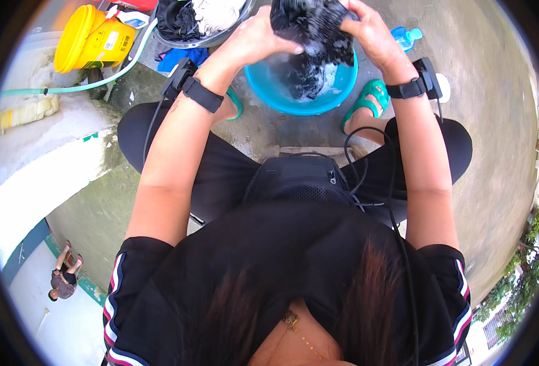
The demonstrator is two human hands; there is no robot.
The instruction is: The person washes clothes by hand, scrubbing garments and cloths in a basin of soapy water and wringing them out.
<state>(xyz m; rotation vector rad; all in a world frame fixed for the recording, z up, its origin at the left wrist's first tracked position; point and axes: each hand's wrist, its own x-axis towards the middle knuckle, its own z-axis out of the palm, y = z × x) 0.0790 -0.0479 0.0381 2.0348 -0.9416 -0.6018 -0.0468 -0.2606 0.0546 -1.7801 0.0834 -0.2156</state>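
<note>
My right hand (373, 33) grips the right edge of a wet black cloth (312, 27), thumb on its near face. At the cloth's left side is my left hand (254, 39), thumb stretched along it; its fingers are partly hidden. The cloth is blurred by motion and hangs above a turquoise plastic basin (300, 111). White suds and a dark mass, perhaps part of the cloth, lie in the basin. The top of the cloth runs out of view. A black strap with a small device sits on each wrist.
Back left stand a yellow bucket (77, 39), a white spray bottle (129, 17) and a metal tub (205, 41) of dark and white clothes. A pale green hose (114, 79) curves past them. A blue bottle (405, 38) stands right of the basin. A person (65, 277) sits farther off, lower left.
</note>
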